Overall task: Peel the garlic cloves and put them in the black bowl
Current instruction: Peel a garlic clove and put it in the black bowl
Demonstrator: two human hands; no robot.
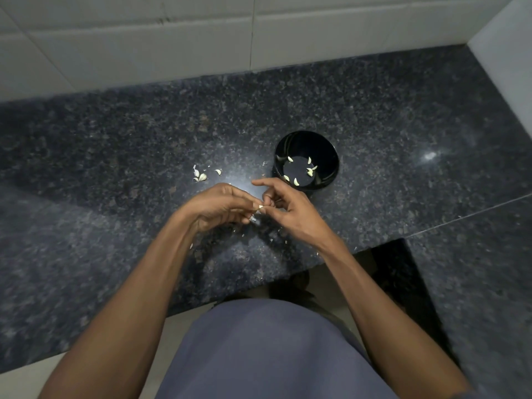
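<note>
Both hands meet above the near part of the surface [374, 110], a dark speckled granite counter. The left hand [221, 207] has its fingers curled inward and pinches one end of a small pale garlic clove [260, 208]. The right hand [288, 210] pinches the other end of the same clove between thumb and bent fingers, while its index finger sticks out straight toward the left, above the clove. The clove is held in the air between the two sets of fingertips, and a thin scrap of skin [253, 218] hangs just below it.

Directly under and around the hands, small white flakes of peel [272, 240] lie scattered on the surface, some near the front edge.

Just beyond the right hand stands the black bowl [306, 139], upright on the surface. Inside it several peeled cloves [296, 181] lie on the bottom, spread apart from each other, with two or three close together on the right side.

To the left of the bowl and beyond the left hand, a small cluster of unpeeled cloves and skins [200, 176] rests on the surface, with a further small piece [218, 171] just to its right.

Behind the surface rises a wall of pale tiles [144, 47]. At the bottom of the view is the person's grey-blue clothing [259, 355].
</note>
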